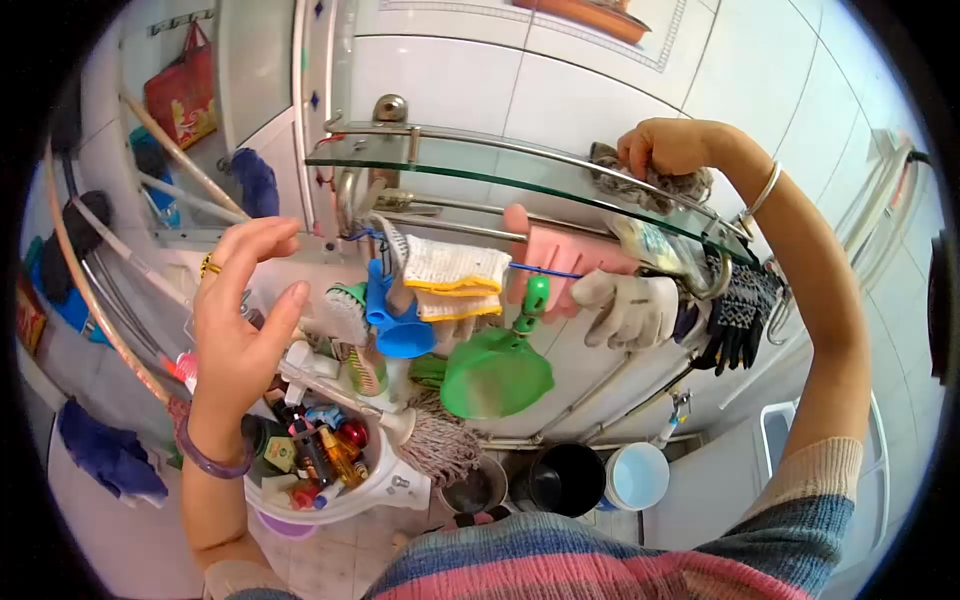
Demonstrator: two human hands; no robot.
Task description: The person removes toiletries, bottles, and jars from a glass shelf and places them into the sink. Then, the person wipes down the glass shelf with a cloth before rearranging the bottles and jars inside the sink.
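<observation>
My right hand point(668, 145) is closed on a crumpled grey-brown rag point(688, 190), pressed down at the right end of the glass shelf point(470, 168). A metal rail point(545, 152) runs along the shelf's front edge. To the left, my left hand point(245, 315) is raised in the air with its fingers apart, holding nothing. Under the shelf hang white knit gloves with yellow cuffs point(455, 268), a blue scoop point(405, 338), a green ladle-like scoop point(497, 375), a pink rubber glove point(570, 258), pale work gloves point(630, 308) and black patterned gloves point(742, 310).
Below my left hand, a white sink point(385, 485) is filled with bottles. A mop head point(440, 448) hangs beside it. A black bucket point(568, 480) and a white bucket point(637, 475) stand on the floor. Hoses point(885, 200) run along the right wall.
</observation>
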